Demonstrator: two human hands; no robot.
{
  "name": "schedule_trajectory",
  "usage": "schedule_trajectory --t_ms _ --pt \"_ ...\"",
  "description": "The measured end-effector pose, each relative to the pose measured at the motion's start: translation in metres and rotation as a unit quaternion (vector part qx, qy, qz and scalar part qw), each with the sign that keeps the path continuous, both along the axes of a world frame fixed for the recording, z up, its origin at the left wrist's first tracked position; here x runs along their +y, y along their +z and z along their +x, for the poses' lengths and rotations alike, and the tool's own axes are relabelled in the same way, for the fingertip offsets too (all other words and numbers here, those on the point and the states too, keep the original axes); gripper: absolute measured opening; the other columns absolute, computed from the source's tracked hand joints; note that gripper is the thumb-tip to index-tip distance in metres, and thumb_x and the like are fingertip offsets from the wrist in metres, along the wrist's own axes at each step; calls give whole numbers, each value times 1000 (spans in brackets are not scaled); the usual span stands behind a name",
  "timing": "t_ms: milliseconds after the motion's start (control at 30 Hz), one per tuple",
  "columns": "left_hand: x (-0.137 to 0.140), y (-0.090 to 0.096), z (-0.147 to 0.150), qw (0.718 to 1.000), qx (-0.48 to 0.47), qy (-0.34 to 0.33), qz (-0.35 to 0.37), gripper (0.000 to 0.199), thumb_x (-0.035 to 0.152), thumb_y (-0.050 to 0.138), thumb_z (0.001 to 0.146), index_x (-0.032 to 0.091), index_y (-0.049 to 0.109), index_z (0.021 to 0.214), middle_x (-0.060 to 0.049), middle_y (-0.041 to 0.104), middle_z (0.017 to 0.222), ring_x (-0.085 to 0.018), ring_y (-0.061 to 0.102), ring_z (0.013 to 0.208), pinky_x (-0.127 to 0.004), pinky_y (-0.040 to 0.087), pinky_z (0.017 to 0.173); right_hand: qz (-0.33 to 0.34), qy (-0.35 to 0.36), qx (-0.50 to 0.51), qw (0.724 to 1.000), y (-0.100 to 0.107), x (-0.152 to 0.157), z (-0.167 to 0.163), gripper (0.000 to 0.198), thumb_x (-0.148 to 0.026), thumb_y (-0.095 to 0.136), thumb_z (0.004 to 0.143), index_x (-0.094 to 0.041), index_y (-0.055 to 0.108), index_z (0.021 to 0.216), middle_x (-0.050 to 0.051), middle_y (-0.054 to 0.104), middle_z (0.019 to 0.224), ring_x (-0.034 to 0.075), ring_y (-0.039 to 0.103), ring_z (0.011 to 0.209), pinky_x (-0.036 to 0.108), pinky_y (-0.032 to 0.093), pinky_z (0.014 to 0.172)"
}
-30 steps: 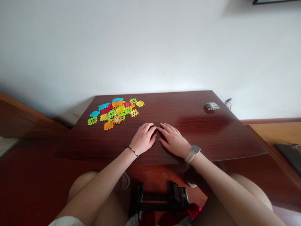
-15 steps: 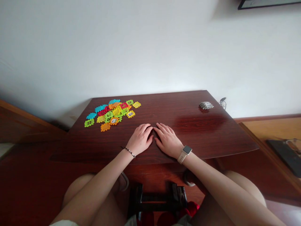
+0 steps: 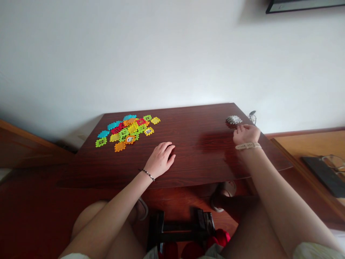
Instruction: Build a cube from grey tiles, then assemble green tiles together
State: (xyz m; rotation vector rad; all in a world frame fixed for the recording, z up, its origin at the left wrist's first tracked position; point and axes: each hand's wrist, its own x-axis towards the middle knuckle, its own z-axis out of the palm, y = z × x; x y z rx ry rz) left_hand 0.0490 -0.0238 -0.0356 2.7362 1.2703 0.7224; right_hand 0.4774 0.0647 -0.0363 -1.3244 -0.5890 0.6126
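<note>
My left hand (image 3: 161, 158) lies open, palm down, on the dark wooden table (image 3: 188, 162) near its front edge, with nothing under the fingers that I can see. Over the right side of the table, my right hand (image 3: 246, 134) is turned with the wrist's inner side up. Its fingers are loosely bent and apart, holding nothing visible. Just beyond those fingertips lies a small heap of grey notched plastic pieces (image 3: 234, 119), apart from the hand. To the left of my left hand spreads a pile of colourful notched plastic tiles (image 3: 123, 134) in blue, red, green, yellow and orange.
A white wall (image 3: 172, 54) rises behind the table, with a dark-framed object (image 3: 304, 6) at upper right. Right of the table, glasses (image 3: 334, 162) rest by a black flat object (image 3: 319, 176). A black cable (image 3: 252, 117) shows behind the right edge.
My right hand has left its place beside my left hand, moved right and away from me to the grey pieces, and turned over. My left hand has stayed in place.
</note>
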Motion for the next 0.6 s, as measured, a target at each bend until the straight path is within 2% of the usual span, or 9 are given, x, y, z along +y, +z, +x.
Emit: schedule_trajectory --t_ms 100,200,267,400,600 --pt "0 0 0 1000 4 -1 3 33 25 59 105 17 63 136 -16 64 140 -34 61 132 -54 54 114 -27 41 86 995 1 -1 6 80 -58 14 97 -14 62 144 24 56 147 31 59 142 59 46 115" --pt "-1 0 1 1000 4 0 5 33 25 60 104 17 64 136 -16 64 140 -34 62 132 -54 55 114 -23 84 171 981 2 3 8 94 -69 11 97 -9 48 160 24 45 164 29 49 153 57 42 118" --pt "-1 0 1 1000 5 0 6 33 24 60 105 18 63 136 -16 64 140 -33 62 132 -54 55 114 -20 105 192 975 4 6 8 95 -71 15 97 -10 43 164 22 39 170 28 44 157 57 39 120" --pt "0 0 1 1000 8 0 8 33 25 58 105 18 63 137 -15 64 141 -33 62 132 -53 54 115 -24 113 197 974 7 9 8 93 -72 19 96 -14 45 163 18 36 174 27 41 159 58 38 120" --pt "-1 0 1 1000 7 1 2 34 26 56 106 19 62 138 -16 64 141 -33 61 132 -55 55 114 -47 105 179 977 12 7 5 90 -72 17 97 -17 48 161 17 42 170 24 50 151 52 38 122"
